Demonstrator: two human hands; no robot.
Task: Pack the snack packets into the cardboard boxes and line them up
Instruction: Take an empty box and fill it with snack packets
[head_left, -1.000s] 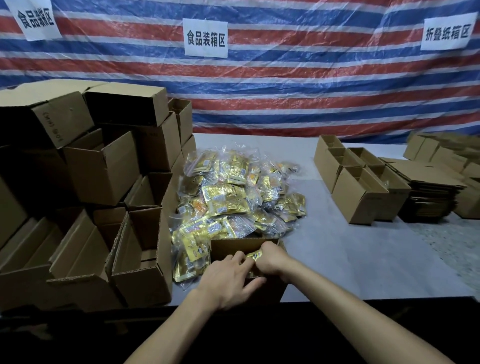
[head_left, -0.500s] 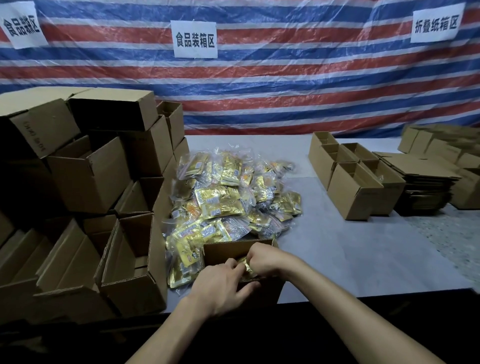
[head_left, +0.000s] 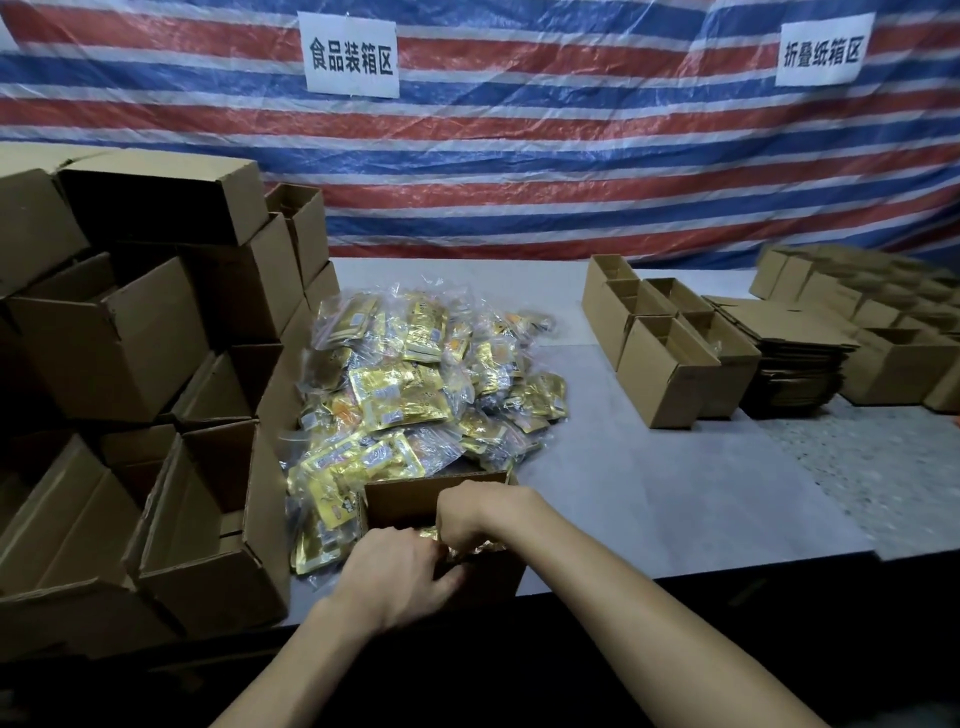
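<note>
- Hands were both down in the small open cardboard box (head_left: 415, 501) sitting at the near edge of the desk (head_left: 649, 493), roughly in the middle of that edge.
- Left hand (head_left: 400, 577) was curled over the front rim, its fingers (head_left: 452, 574) bent down inside; couldn't tell if they were pinching anything or just pressing.
- Right hand (head_left: 467, 514) came in from the right side, knuckles up, fingers tucked under and out of sight. A bit of gold foil (head_left: 488, 545) showed between the two hands, so I'd guess a snack packet was being seated, but which hand had it I couldn't say.
- The big pile of snack packets (head_left: 415, 395) lay right behind the box, touching its back wall, so resupply was an easy reach.
- Tip, if you ask me: lay the packets flat and push them toward one wall before adding more. They're slippery plastic and will slide over each other and bulge up otherwise.
- One hand should brace the box, since it sat right on the near edge and looked light enough to get shoved off.
- Stacked empty boxes (head_left: 135, 332) crowded the left end of the desk, and a neat row of open boxes (head_left: 665, 338) stood toward the far right, which looked to me like where a filled one gets lined up.
</note>
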